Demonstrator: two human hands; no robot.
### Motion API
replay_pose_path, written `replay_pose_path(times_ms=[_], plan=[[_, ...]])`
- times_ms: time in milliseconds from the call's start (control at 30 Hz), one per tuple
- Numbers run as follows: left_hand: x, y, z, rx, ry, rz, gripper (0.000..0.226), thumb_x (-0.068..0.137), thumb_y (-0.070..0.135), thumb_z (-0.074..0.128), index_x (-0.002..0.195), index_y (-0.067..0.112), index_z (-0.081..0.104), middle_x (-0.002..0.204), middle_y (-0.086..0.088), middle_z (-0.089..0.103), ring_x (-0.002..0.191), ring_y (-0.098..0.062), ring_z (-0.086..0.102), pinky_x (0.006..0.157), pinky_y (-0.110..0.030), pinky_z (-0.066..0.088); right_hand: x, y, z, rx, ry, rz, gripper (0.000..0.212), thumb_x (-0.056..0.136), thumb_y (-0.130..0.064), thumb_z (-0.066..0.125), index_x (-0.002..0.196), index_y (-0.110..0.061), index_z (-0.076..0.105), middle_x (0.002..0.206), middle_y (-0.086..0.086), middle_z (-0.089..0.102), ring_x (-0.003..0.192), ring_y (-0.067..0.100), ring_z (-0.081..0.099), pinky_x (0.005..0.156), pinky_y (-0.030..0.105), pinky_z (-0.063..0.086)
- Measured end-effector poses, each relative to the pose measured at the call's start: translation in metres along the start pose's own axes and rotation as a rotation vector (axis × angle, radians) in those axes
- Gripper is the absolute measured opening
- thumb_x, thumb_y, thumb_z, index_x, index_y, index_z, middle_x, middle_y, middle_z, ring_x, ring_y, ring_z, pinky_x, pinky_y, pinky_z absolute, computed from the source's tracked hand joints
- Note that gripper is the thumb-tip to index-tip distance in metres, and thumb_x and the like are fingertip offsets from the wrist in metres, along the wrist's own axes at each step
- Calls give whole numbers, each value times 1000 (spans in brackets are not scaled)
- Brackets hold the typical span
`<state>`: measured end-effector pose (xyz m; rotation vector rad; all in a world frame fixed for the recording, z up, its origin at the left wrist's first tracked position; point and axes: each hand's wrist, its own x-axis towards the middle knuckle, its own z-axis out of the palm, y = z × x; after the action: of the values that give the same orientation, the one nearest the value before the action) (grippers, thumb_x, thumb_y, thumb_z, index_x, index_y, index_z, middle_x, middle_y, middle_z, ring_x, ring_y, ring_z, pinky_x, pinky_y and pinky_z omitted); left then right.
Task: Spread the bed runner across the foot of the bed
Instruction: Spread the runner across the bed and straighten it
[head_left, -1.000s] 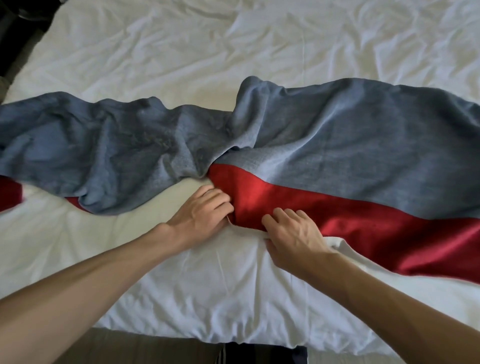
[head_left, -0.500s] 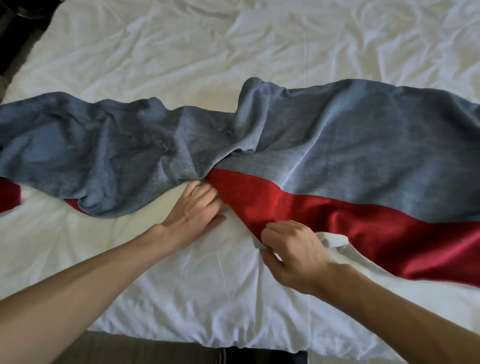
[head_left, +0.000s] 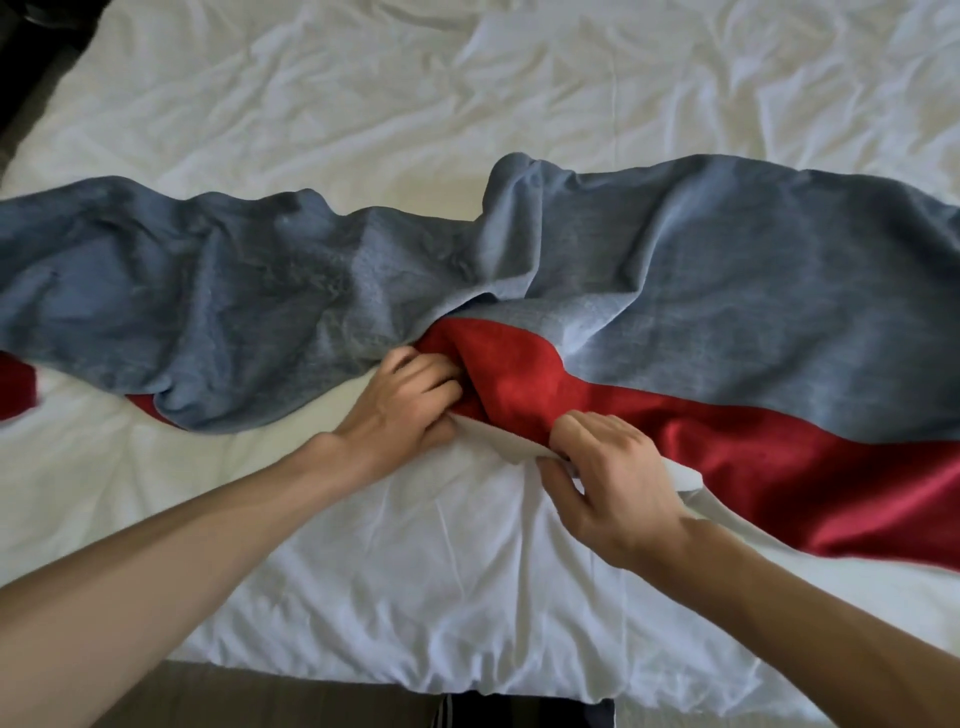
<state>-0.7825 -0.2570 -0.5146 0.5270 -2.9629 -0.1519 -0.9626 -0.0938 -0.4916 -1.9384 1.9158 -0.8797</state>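
Note:
A long bed runner (head_left: 727, 291), blue-grey with a red band along its near edge, lies rumpled across the white bed (head_left: 415, 545) from left to right. Its left half is bunched and folded over, hiding most of the red there. My left hand (head_left: 402, 410) grips the red edge at the middle of the runner, fingers curled into the fabric. My right hand (head_left: 608, 483), just to the right, pinches the red edge together with a fold of white sheet.
The wrinkled white sheet (head_left: 467, 93) covers the bed beyond the runner. The foot edge of the bed (head_left: 363, 686) runs along the bottom, with brown floor below it. A dark object (head_left: 31, 47) sits off the bed's far left corner.
Both hands have closed on the runner's red edge. The left hand bunched the red fabric up at the middle, and the right hand lifted the edge with some sheet.

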Motion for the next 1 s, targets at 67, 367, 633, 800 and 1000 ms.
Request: replay_pose_path(times_ms=[67,367,633,800,1000], plan=[[-16,-10,-11,7,-10,55,13,72,15,52,72,6,62,95,-11,69,98,-26,65,83,-39,40,1,1,0,-47,-5,23,15,79,-18,48,67,-11,43,62,0,46,53,22,41,53,32,34],[-55,-25,-37,-51,-11,143,10,66,17,58,60,11,53,72,-1,61,82,-23,60,78,-40,42,22,-11,28,-367,-228,106,18,62,-7,73,65,-13,57,67,5,54,59,27,52,55,33,36],[-70,-11,5,74,-119,115,21,61,16,80,74,12,64,91,-5,67,99,-26,64,97,-41,35,8,-13,41,-444,-468,68,14,67,-12,68,70,-17,55,69,1,57,62,23,56,60,32,34],[-88,-4,12,103,-169,158,17,60,18,72,73,15,61,79,-2,62,95,-25,63,98,-40,34,-1,-17,43,-415,-666,11,10,76,-16,57,84,-20,56,84,-1,62,77,23,62,68,32,34],[-85,-4,-2,-28,-192,89,23,70,30,59,85,14,65,100,-5,66,104,-25,60,99,-42,35,11,-19,39,-313,-538,-17,29,86,-45,46,82,-17,56,83,4,62,78,29,62,70,36,42]])
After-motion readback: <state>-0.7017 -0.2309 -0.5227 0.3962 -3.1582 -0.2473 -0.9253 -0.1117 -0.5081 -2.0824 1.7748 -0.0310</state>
